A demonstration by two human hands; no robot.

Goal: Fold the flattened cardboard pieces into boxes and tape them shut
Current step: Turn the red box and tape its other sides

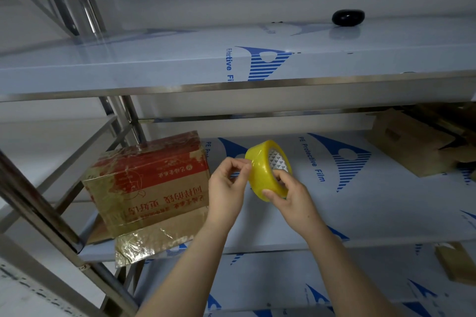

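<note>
Head view, looking into a steel rack. Both hands are raised in front of the middle shelf (373,213), which is covered in white film with blue logos.

Right hand (291,198) grips the tape roll (257,172), yellowish and clear, held on edge above the shelf and not touching it. Its thumb (270,194) lies across the outer band. The other fingers curl in at the core; their tips are hidden.

Left hand (226,183) is at the roll's left rim. Its fingers (243,165) are closed in a pinch against the band. Cannot tell whether a loose tape end is between them.

Box (149,183) stands on the shelf left of the hands, near the left wrist. It is brown and red, closed, glossy with tape, and its print reads upside down. A crinkled clear sheet (146,244) hangs from under its front over the shelf edge.

More cardboard (412,144) lies at the shelf's far right, well apart from the hands, partly in shadow. Another brown piece (456,262) shows lower right, below the shelf edge.

Upper shelf (154,59) carries a small black rounded object (348,17) near the back. A steel post (38,203) runs diagonally at left.
</note>
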